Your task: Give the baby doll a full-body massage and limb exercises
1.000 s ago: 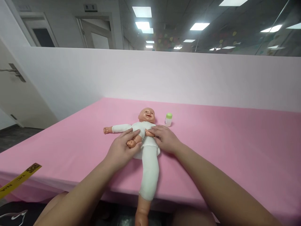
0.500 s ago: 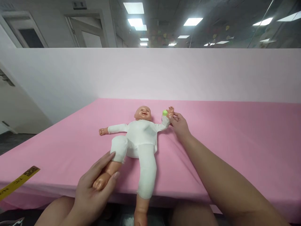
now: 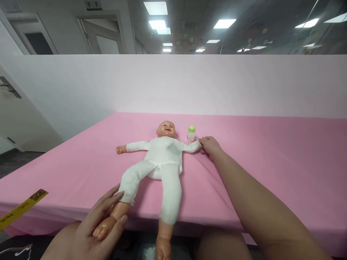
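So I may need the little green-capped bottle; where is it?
In the head view, the bottle stands upright on the pink table, right of the doll's head, just beyond the right hand.

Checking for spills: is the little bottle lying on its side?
No, the bottle stands upright on the pink table, green cap on top, beside the doll.
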### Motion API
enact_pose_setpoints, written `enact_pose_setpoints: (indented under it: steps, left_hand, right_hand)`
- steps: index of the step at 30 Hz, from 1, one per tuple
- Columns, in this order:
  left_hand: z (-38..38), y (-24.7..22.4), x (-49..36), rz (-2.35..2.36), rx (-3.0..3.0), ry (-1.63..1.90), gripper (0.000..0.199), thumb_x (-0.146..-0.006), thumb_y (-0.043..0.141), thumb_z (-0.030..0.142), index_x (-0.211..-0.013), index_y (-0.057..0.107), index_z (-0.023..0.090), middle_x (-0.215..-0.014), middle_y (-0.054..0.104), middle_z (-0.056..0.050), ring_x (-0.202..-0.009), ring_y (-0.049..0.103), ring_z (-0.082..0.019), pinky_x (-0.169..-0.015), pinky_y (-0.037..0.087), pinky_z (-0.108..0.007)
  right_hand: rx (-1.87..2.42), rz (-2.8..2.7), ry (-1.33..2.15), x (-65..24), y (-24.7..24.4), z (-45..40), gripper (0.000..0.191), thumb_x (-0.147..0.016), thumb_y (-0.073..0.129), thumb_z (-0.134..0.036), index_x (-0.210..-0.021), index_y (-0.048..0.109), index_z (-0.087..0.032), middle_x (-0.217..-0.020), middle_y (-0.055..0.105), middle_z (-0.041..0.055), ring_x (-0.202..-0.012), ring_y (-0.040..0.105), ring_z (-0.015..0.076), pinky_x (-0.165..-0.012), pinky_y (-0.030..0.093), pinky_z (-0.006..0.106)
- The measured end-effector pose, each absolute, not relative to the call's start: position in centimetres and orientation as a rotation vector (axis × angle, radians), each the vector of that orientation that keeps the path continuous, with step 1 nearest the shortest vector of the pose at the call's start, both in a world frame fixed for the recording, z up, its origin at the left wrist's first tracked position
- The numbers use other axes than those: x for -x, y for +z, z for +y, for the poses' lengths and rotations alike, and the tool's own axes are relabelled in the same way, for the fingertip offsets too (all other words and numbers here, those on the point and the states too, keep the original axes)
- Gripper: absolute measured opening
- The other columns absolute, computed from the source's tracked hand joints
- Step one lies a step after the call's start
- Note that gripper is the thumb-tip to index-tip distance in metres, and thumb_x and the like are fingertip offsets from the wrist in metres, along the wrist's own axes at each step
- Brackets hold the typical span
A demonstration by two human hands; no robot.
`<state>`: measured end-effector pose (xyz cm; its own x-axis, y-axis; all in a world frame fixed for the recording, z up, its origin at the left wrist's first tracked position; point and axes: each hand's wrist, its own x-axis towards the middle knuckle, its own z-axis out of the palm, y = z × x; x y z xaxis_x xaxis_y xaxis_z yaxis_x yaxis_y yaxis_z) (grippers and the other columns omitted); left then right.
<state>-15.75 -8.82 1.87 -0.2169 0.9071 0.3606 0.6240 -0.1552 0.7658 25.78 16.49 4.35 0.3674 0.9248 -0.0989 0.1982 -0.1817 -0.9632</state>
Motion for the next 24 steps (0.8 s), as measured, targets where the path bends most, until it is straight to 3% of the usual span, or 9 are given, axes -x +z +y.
enact_pose_setpoints:
  steps: [8,14,18,24]
  left_hand:
    - [-4.5,3.3,13.8,1.47,-1.895,1.495,0.043,-0.091,0.075,0.036,-0.133,0.069,0.033,-0.158,0.056,-0.007,-0.149,0.052,-0.033,-0.124,0.046,-0.053]
    - [-0.3,5.5,11.8,1.507,-1.927,1.537,0.04,-0.088,0.077,0.036,-0.128,0.073,0.03,-0.151,0.059,-0.007,-0.144,0.055,-0.032,-0.119,0.048,-0.048]
    - [2.0,6.0,10.7,1.501,-1.966,1.519,0.039,-0.087,0.077,0.036,-0.125,0.075,0.028,-0.147,0.06,-0.008,-0.145,0.053,-0.032,-0.121,0.045,-0.05]
    - [3.6,5.5,9.3,1.469,-1.947,1.442,0.046,-0.088,0.076,0.041,-0.132,0.072,0.027,-0.155,0.054,-0.01,-0.147,0.05,-0.034,-0.122,0.045,-0.053]
  right_hand:
    - [1.211,-1.421,0.652,-20.7,5.7,13.5,0.047,-0.092,0.074,-0.046,-0.131,0.06,-0.025,-0.107,0.076,0.0062,-0.083,0.07,0.0218,-0.072,0.059,0.034]
    - [1.114,-1.995,0.285,-17.4,6.4,11.2,0.023,-0.093,0.072,-0.029,-0.116,0.076,-0.029,-0.113,0.078,0.0044,-0.107,0.068,0.0293,-0.094,0.052,0.045]
    - [0.993,-2.172,0.281,-17.0,6.6,11.1,0.027,-0.096,0.068,-0.02,-0.117,0.08,-0.031,-0.108,0.08,0.0008,-0.102,0.07,0.0263,-0.094,0.052,0.042]
    - [0.985,-2.253,0.292,-17.1,6.4,11.5,0.031,-0.094,0.071,-0.018,-0.12,0.08,-0.032,-0.122,0.079,0.0004,-0.118,0.07,0.0285,-0.107,0.049,0.045]
